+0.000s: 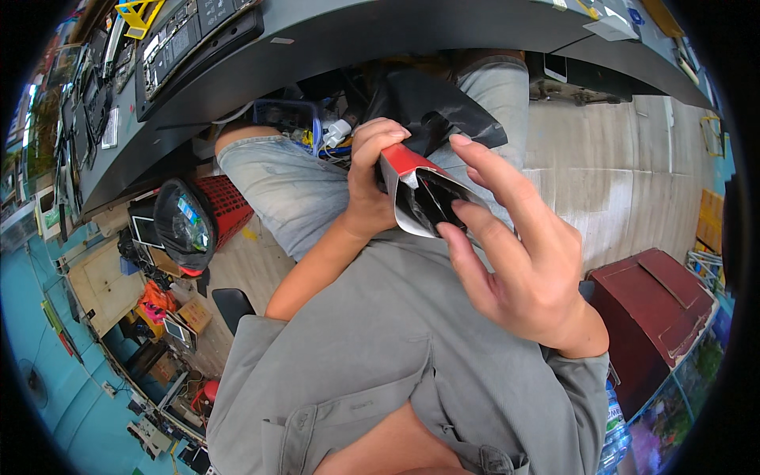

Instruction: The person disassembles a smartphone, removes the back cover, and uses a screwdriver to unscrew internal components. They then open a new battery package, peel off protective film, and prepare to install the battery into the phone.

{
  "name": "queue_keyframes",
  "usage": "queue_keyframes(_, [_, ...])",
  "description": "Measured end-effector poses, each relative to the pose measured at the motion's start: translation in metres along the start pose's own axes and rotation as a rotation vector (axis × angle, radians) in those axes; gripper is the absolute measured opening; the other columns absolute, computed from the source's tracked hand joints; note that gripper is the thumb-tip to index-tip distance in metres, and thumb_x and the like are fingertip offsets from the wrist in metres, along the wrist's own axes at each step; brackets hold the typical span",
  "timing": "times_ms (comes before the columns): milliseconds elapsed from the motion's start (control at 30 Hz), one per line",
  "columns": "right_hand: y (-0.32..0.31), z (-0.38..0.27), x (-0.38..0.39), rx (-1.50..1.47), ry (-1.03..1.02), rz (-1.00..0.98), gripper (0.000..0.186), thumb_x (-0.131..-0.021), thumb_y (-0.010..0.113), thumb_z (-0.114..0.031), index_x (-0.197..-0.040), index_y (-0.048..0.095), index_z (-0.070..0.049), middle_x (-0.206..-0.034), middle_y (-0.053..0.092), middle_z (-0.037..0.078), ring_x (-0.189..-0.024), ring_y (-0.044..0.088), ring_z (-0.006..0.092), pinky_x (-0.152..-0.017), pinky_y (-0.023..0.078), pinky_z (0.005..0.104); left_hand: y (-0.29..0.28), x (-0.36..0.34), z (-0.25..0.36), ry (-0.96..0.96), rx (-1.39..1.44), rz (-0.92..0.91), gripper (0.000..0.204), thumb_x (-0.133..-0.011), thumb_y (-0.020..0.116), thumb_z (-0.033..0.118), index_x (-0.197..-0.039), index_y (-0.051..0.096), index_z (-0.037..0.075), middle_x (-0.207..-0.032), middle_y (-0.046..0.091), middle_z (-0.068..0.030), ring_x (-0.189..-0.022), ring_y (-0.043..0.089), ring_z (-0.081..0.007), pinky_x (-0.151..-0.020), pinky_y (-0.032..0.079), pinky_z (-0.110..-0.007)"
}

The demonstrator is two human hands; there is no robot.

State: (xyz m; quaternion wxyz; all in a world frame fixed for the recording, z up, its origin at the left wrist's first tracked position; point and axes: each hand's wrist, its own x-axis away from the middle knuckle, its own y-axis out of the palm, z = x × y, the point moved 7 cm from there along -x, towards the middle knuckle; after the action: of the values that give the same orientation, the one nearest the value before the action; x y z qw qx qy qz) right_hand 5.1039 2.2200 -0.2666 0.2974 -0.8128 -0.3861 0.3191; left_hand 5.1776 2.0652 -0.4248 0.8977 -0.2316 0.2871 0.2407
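A small red and white cardboard box [405, 162] is held in front of my chest, its end gaping toward me. Something dark and shiny, like black wrapping [431, 202], fills the inside; its exact kind is hidden. My left hand [372, 174] is closed round the far left side of the box. At the near right rim, my right hand [526, 261] pinches the box edge between thumb and a finger, close to the black contents, while another finger stretches above the box. A black plastic bag [404, 99] lies across my lap beyond the box.
A grey desk [348, 32] curves ahead, with an opened laptop [174, 51] at its left. By my left leg are a red bin with a black liner [226, 206] and a blue basket of cables and chargers [277, 115]. A dark red box [645, 309] stands at right.
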Motion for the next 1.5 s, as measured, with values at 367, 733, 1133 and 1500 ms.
queue_keyframes(367, [0.013,0.005,0.004,0.025,0.021,-0.032,0.02,-0.082,0.086,0.007,-0.098,0.075,0.005,-0.133,0.077,0.023,-0.089,0.082,0.0335,-0.072,0.064,0.0372,-0.002,0.002,-0.004,0.026,-0.091,-0.015,0.106,-0.069,0.107,0.028,-0.151,0.043,0.009,-0.135,0.059,-0.0174,-0.125,0.063,-0.0337,-0.109,0.053,-0.049])
queue_keyframes(733, [-0.059,-0.005,0.003,-0.229,0.076,0.047,0.017,-0.08,0.079,0.01,-0.095,0.071,0.007,-0.108,0.081,0.031,-0.095,0.083,0.031,-0.085,0.064,0.0352,-0.007,0.008,-0.017,-0.038,-0.211,0.017,0.126,-0.059,0.114,0.036,-0.155,0.037,0.008,-0.139,0.056,-0.0159,-0.126,0.061,-0.0327,-0.111,0.049,-0.048])
queue_keyframes(1133, [-0.144,0.02,0.066,-0.109,0.08,0.394,0.021,-0.103,0.072,-0.011,-0.114,0.064,0.005,-0.113,0.075,0.028,-0.093,0.072,0.0266,-0.091,0.058,0.0379,-0.005,0.022,-0.036,-0.202,-0.08,0.114,0.116,-0.056,0.112,0.022,-0.151,0.047,0.007,-0.143,0.056,-0.0154,-0.13,0.059,-0.0338,-0.112,0.05,-0.046])
queue_keyframes(1500, [-0.141,0.061,0.067,-0.627,0.162,0.655,0.016,-0.103,0.066,0.003,-0.115,0.071,0.01,-0.128,0.074,0.025,-0.115,0.073,0.026,-0.107,0.058,0.0394,-0.004,0.039,-0.052,-0.413,-0.001,0.105,0.121,-0.055,0.111,0.015,-0.154,0.042,0.011,-0.142,0.056,-0.0156,-0.129,0.06,-0.0343,-0.111,0.05,-0.046])
